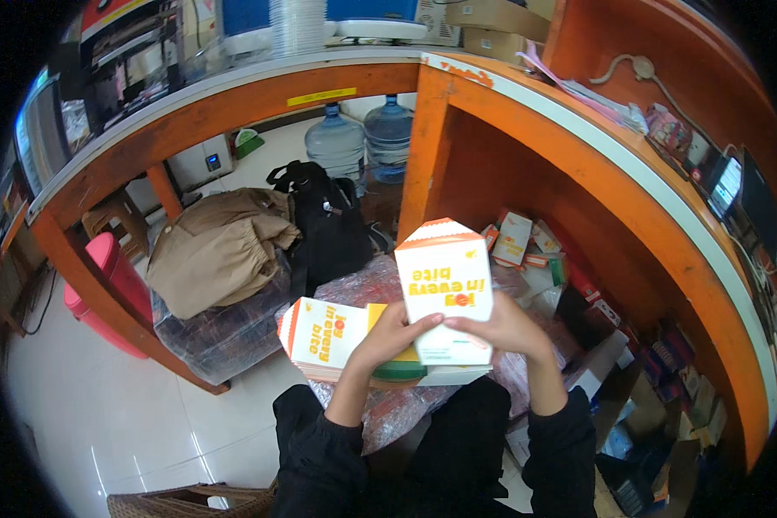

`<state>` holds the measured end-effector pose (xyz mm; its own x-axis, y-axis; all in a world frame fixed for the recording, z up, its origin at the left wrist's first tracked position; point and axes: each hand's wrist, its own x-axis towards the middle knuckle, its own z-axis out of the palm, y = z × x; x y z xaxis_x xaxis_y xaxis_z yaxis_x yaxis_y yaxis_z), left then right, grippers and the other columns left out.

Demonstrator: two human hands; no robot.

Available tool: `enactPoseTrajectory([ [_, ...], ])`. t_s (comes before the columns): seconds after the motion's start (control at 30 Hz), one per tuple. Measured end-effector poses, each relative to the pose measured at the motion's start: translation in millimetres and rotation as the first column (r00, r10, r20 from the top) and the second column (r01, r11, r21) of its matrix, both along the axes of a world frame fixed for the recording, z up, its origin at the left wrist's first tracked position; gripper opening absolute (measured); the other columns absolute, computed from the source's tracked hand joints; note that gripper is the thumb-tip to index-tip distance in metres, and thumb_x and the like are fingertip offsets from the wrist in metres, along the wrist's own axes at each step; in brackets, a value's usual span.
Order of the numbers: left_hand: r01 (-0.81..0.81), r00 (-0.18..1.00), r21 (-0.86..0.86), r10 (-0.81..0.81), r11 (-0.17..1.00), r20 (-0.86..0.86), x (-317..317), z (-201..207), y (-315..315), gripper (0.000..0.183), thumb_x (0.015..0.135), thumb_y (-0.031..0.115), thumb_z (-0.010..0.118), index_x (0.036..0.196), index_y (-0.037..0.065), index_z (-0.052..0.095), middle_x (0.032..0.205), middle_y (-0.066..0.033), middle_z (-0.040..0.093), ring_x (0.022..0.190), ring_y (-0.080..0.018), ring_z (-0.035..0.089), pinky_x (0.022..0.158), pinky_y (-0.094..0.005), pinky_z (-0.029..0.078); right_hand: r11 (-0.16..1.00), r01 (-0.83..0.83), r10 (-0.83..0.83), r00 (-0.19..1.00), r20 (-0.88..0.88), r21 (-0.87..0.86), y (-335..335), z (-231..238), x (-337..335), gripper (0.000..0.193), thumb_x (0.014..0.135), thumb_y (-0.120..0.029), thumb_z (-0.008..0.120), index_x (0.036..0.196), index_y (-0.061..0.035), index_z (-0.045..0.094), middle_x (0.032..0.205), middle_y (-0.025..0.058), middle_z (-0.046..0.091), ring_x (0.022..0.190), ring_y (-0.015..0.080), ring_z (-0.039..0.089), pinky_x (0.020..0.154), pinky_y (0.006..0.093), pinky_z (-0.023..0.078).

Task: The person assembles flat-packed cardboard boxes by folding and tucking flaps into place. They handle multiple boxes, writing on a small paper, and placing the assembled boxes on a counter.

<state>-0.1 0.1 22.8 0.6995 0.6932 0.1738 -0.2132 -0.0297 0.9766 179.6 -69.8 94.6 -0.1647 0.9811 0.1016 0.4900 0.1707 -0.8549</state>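
Observation:
A stack of flat, folded white cardboard food cartons (445,268) with orange and yellow print stands tilted up in front of me. My left hand (388,338) grips its lower left edge, with the thumb pressed on the front. My right hand (511,326) holds the lower right edge, its thumb meeting the other near the middle. The fingers behind the stack are hidden. Beside my left wrist, a second stack of like cartons (324,337) lies on a plastic-wrapped bundle (388,421). Under my hands, a green curved-edged piece (399,371) shows in part.
Behind the bundle sit a black backpack (328,220) and a tan garment (220,246). Two large water bottles (335,142) stand under the counter. At right, an orange shelf unit (483,155) holds loose small boxes (514,237). A pink stool (104,289) is at left.

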Motion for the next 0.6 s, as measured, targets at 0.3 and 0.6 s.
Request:
enactPoseTrajectory([
  [0.3, 0.018, 0.683, -0.475, 0.336, 0.88, 0.649, -15.5, -7.6, 25.7, 0.069, 0.095, 0.059, 0.021, 0.137, 0.006, 0.035, 0.13, -0.0179, 0.048, 0.127, -0.0271, 0.04, 0.107, -0.0401, 0.03, 0.971, 0.176, -0.159, -0.02, -0.987, -0.16, -9.4, -62.4, -44.5, 0.045, 0.088, -0.007, 0.056, 0.13, 0.0013, 0.041, 0.124, 0.0147, 0.053, 0.113, 0.0239, 0.053, 0.097, 0.0384, 0.043],
  [0.6, -0.573, 0.784, 0.026, 0.539, 0.819, 0.307, -44.0, 19.0, 35.1, 0.045, 0.096, 0.029, 0.041, 0.132, 0.002, 0.042, 0.131, -0.017, 0.049, 0.127, -0.0248, 0.042, 0.106, -0.0324, 0.029, 0.651, 0.726, -0.644, 0.682, -0.346, 0.219, -15.9, -150.4, -88.4, 0.031, 0.093, -0.012, 0.049, 0.115, 0.0085, 0.052, 0.115, 0.0213, 0.057, 0.11, 0.0308, 0.052, 0.097, 0.0419, 0.034],
])
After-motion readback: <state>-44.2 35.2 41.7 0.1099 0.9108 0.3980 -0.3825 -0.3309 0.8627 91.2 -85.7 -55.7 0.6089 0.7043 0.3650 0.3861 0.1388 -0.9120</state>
